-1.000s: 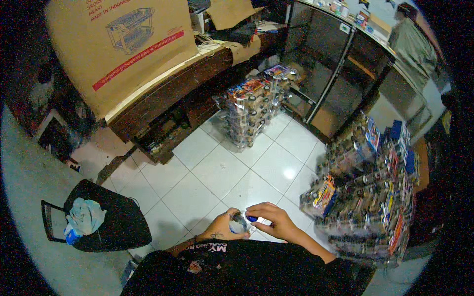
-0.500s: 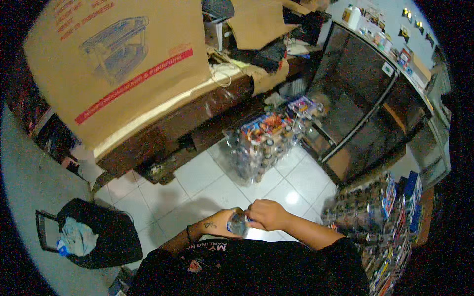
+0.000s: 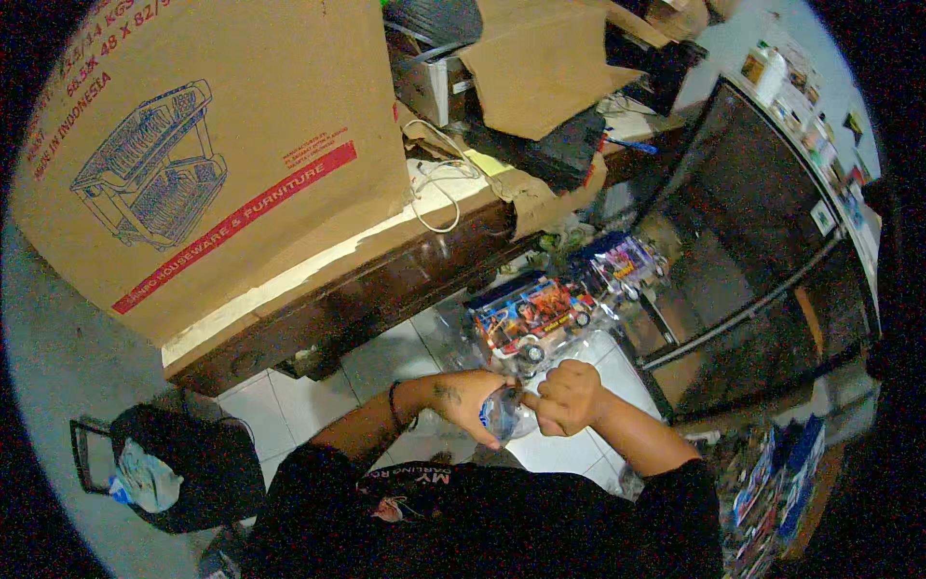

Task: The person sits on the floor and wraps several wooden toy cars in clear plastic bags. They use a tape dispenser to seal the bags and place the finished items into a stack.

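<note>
In front of my chest, my left hand [image 3: 467, 399] is wrapped round a clear plastic bottle [image 3: 502, 415] with some blue on its side. The bottle is tilted, with its rounded end showing; its other end is hard to make out. My right hand [image 3: 567, 398] is closed in a fist just right of the bottle, with a finger reaching to its edge. Whether that fist holds anything is hidden. Beyond my hands, toy vehicles in clear plastic wrapping [image 3: 531, 323] stand on the tiled floor.
A large cardboard box [image 3: 260, 212] stands on a brown bench [image 3: 318, 275] at left. To the right is a dark glass-fronted cabinet [image 3: 743, 212], with more packaged toys [image 3: 762, 482] nearer me. A black chair [image 3: 207, 473] with a pale cloth [image 3: 149, 473] is at lower left.
My view has shifted, bringing the box and bench closer. Both hands, with the bottle, appear farther right and slightly higher. The right fist has drawn a little away from the left hand.
</note>
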Motion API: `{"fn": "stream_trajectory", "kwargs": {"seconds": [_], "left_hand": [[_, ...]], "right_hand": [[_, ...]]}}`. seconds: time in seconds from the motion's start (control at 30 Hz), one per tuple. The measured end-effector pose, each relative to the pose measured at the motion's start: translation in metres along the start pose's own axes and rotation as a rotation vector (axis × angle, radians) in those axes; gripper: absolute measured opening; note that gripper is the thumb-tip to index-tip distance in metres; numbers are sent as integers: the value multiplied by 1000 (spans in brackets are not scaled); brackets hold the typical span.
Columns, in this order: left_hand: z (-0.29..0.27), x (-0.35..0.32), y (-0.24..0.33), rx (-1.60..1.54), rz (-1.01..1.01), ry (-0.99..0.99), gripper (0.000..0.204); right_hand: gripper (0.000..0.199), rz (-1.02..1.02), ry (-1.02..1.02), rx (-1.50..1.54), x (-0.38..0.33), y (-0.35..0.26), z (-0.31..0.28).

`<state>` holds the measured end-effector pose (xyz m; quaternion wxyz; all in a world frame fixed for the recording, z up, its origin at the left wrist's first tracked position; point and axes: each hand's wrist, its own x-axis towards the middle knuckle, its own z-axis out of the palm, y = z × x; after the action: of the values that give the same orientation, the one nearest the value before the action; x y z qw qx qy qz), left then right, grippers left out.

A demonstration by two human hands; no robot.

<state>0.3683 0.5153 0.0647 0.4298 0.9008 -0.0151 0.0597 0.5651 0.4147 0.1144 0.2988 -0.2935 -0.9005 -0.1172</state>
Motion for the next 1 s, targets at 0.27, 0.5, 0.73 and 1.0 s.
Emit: {"fn": "stream_trajectory", "kwargs": {"seconds": [0.27,0.5,0.73,1.0], "left_hand": [[-49,82,-44,-545,-127,-73,59],[-72,143,-46,479,-619,771,69],[-156,136,-71,0,-467,1216,67],[-233,140,-137,173,-515,1414,62]], "right_hand": [[18,-173,-124,183,26,137,-22],[27,774,-85,-107,15,202,8],[50,810,559,446,-25,208,-5],[47,1020,378,151,-148,192,-3]]}}
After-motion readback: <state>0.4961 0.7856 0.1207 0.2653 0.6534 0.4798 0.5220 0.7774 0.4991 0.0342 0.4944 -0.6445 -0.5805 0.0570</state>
